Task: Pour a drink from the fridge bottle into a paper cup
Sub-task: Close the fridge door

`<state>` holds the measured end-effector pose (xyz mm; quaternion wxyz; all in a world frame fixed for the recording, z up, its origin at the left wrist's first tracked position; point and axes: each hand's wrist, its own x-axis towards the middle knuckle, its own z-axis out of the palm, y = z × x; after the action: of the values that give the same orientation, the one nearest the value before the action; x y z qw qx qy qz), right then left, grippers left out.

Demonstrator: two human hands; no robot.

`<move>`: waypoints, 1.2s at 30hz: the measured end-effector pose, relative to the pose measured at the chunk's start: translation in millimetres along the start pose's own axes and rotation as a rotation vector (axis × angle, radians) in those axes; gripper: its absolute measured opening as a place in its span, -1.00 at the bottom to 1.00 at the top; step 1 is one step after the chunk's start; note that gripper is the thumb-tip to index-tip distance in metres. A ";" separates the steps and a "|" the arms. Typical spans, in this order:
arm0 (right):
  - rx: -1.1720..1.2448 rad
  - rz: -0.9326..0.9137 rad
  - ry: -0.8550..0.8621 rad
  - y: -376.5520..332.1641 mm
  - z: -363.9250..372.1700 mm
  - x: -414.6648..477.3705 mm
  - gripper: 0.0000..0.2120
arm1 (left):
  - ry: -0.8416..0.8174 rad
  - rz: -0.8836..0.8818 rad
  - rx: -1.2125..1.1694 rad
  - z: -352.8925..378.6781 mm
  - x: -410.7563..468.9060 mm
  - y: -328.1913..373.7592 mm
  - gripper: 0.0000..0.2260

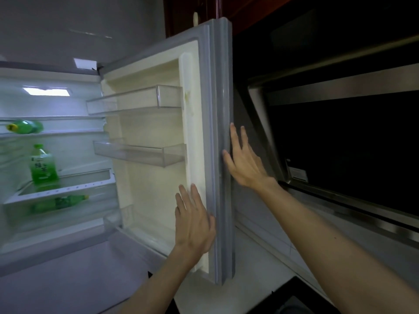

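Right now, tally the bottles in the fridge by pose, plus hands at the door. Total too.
Green bottles lying down: 2 (upper-shelf bottle, bottom bottle)
Green bottles upright: 1 (middle-shelf bottle)
Hands at the fridge door edge, fingers straight: 2 (left hand, right hand)
Total: 5

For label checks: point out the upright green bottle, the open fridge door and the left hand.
upright green bottle [43, 165]: head view, on its label.
fridge door [145, 189]: head view, on the inner liner.
left hand [195, 220]: head view, on the back of the hand.
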<state>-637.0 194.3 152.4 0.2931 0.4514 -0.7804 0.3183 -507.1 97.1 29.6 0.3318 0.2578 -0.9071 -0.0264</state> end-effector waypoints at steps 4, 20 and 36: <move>0.137 0.033 0.019 8.9 14.0 23.6 -0.36 | 0.103 0.050 -0.020 9.9 5.5 0.3 -0.23; 0.432 -0.186 0.280 -31.3 41.7 17.5 -0.38 | 0.232 -0.014 -0.178 9.9 -0.7 1.3 -0.32; 0.656 -0.367 0.300 -172.7 54.6 -22.5 -0.30 | 0.334 -0.195 -0.249 -56.5 -64.1 -83.2 -0.01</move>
<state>-482.9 97.0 141.5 0.2962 0.6013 -0.4926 0.5551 -393.4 63.1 17.6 0.5026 0.3020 -0.8000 -0.1272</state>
